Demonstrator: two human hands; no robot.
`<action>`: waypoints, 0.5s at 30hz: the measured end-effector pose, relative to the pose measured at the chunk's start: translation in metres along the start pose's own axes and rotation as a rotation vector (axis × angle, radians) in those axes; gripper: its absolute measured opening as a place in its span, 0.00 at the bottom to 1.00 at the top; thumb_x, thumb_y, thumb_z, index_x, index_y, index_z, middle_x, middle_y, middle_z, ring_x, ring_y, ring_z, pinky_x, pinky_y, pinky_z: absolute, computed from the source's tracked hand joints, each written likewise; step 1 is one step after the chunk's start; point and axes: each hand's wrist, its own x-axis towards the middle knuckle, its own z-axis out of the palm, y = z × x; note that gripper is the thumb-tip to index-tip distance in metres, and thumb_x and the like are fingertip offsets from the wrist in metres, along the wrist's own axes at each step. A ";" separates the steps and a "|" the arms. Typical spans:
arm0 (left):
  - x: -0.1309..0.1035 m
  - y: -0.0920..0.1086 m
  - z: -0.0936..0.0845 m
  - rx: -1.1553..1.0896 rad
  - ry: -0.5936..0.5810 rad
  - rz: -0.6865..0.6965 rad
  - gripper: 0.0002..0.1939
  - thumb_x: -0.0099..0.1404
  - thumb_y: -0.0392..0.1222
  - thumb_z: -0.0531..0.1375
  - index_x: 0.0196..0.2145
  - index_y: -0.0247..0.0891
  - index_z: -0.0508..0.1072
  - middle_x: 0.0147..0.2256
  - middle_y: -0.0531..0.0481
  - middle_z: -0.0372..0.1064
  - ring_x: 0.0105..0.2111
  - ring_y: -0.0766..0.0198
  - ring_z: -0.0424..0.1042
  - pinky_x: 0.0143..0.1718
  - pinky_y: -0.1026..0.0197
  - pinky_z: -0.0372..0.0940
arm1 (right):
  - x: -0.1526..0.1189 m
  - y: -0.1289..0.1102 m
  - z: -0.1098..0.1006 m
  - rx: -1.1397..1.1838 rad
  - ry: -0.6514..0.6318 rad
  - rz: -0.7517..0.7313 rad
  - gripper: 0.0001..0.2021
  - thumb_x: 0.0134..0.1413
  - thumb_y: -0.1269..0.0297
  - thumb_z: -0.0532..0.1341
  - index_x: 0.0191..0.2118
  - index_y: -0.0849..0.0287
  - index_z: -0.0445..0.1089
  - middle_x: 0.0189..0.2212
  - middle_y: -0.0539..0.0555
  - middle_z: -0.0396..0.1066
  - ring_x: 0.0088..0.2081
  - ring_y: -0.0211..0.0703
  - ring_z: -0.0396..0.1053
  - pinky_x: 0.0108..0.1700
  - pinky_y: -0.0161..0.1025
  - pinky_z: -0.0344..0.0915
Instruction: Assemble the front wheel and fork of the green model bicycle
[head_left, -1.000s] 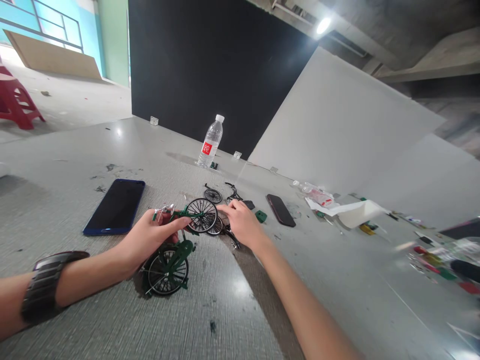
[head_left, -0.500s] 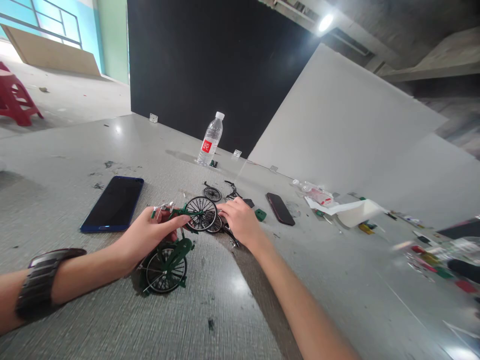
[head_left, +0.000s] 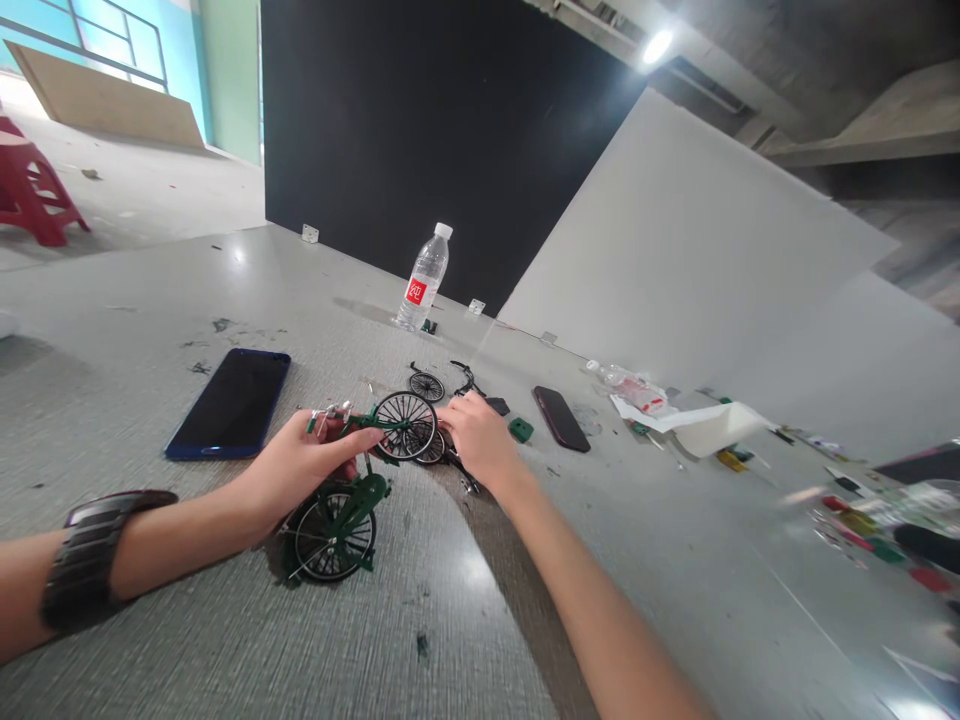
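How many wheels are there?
4: a raised wheel by the left hand, a lower wheel below it, a far wheel beyond the raised one, and a partly hidden wheel by the right hand. More may be hidden.

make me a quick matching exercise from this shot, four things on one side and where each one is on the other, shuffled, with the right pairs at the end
Column one
1. small green bicycle
2. bottle with a white cap and square red label
3. blue-rimmed phone
4. red stool

Column two
A. standing in front of the black panel
B. on the floor at the far left of the picture
C. flat on the table, beyond the dark wristband
D. held in the left hand

Right pairs: 1-D, 2-A, 3-C, 4-B
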 end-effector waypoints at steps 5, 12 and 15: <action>0.000 0.000 0.000 0.002 -0.005 0.006 0.21 0.55 0.59 0.65 0.25 0.35 0.73 0.20 0.53 0.64 0.21 0.66 0.61 0.23 0.63 0.55 | 0.000 -0.001 0.000 -0.014 0.003 0.000 0.10 0.65 0.73 0.58 0.38 0.55 0.76 0.32 0.52 0.72 0.38 0.44 0.62 0.39 0.38 0.58; 0.002 -0.003 0.000 -0.002 -0.012 -0.001 0.21 0.55 0.59 0.65 0.27 0.35 0.73 0.20 0.53 0.65 0.21 0.66 0.61 0.22 0.64 0.55 | 0.003 -0.002 -0.006 -0.020 -0.035 -0.018 0.10 0.65 0.74 0.57 0.37 0.55 0.76 0.32 0.52 0.73 0.38 0.44 0.63 0.39 0.38 0.58; 0.002 -0.002 0.000 0.001 -0.010 -0.003 0.21 0.55 0.59 0.65 0.27 0.35 0.74 0.20 0.53 0.65 0.22 0.66 0.61 0.23 0.64 0.55 | 0.005 -0.003 -0.006 -0.033 -0.037 -0.020 0.10 0.65 0.74 0.58 0.36 0.55 0.76 0.32 0.52 0.74 0.38 0.44 0.63 0.39 0.38 0.58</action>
